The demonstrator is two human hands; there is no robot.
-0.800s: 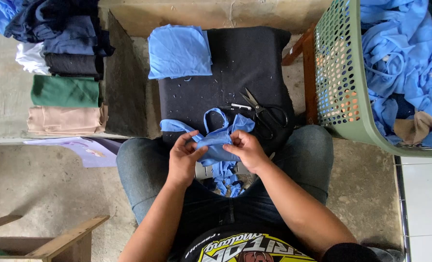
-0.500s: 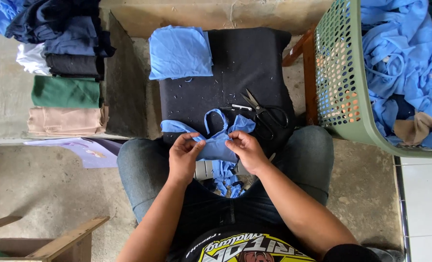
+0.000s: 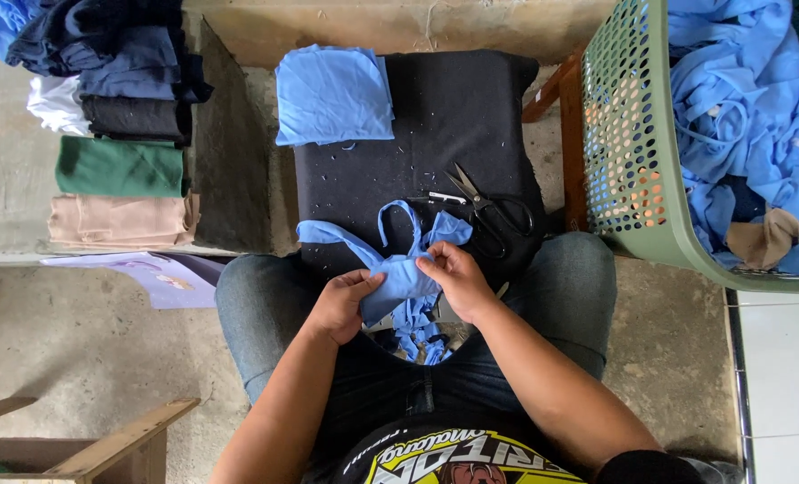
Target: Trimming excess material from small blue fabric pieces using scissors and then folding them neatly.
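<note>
I'm pinching the blue cloth (image 3: 398, 269) with both hands, left hand (image 3: 344, 305) and right hand (image 3: 455, 280) closed on it, over my lap at the black pad's (image 3: 417, 152) near edge. Scissors (image 3: 489, 208) lying just beside.

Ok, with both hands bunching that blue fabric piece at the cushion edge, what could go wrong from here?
The scissors lie open right beside the right hand, so a sideways move could catch a blade. The blue fabric piece has loose straps that might snag them. Scraps already hang between the knees and could drop to the floor.
</note>
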